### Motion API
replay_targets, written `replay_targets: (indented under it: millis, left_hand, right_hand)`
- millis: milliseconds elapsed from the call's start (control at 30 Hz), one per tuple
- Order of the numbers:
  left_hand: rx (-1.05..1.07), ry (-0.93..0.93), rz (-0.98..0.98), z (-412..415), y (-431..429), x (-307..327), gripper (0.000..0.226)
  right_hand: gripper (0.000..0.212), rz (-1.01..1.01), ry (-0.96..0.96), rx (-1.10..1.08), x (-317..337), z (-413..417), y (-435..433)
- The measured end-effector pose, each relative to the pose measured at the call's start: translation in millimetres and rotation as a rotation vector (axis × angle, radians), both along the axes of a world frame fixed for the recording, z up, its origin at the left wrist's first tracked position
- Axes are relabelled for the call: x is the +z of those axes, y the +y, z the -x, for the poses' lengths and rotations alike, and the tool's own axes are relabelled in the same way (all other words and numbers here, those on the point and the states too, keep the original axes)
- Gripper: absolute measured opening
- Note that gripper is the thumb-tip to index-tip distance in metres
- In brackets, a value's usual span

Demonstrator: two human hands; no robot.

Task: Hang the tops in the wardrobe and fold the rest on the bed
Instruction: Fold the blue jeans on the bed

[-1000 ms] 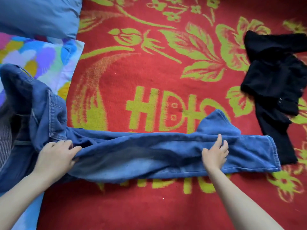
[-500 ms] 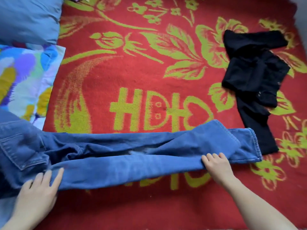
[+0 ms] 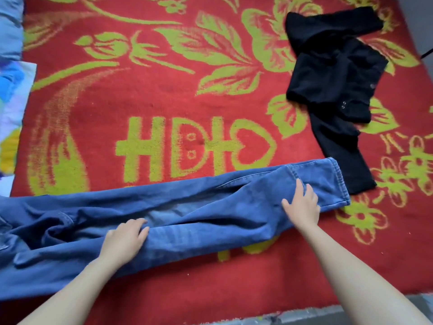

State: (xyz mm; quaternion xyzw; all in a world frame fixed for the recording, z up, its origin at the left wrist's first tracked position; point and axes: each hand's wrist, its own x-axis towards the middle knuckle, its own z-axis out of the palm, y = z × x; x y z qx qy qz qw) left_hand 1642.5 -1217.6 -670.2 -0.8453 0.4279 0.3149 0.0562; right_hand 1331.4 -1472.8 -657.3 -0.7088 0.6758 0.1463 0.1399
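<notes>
Blue jeans (image 3: 199, 207) lie stretched across the red blanket (image 3: 164, 102) on the bed — left hand (image 3: 125, 240) and right hand (image 3: 302, 205) press flat, fingers straight; black garment (image 3: 332, 78) lies beyond.

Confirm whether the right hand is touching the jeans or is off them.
Touching. The head view shows the right hand lying flat on the jeans near the hem end, its spread fingers pressed onto the denim with no gap.
</notes>
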Motion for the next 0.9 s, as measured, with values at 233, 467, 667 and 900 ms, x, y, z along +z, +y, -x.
replay_targets:
  millis: [233, 467, 667, 900]
  left_hand:
    - [0.125, 0.471, -0.285, 12, -10, -3, 0.051]
    - [0.176, 0.175, -0.093, 12, -10, -6, 0.031]
    - [0.381, 0.412, 0.34, 1, -68, 33, 0.021]
    - [0.173, 0.338, 0.219, -1, -118, 38, 0.019]
  right_hand:
    - [0.063, -0.206, -0.287, -0.266, -2, 29, -43]
    - [0.014, -0.256, -0.536, -0.139, 1, 71, -59]
    - [0.01, -0.059, -0.745, -0.269, 10, 90, -69]
    - [0.009, -0.054, -0.631, -0.278, 10, 122, -83]
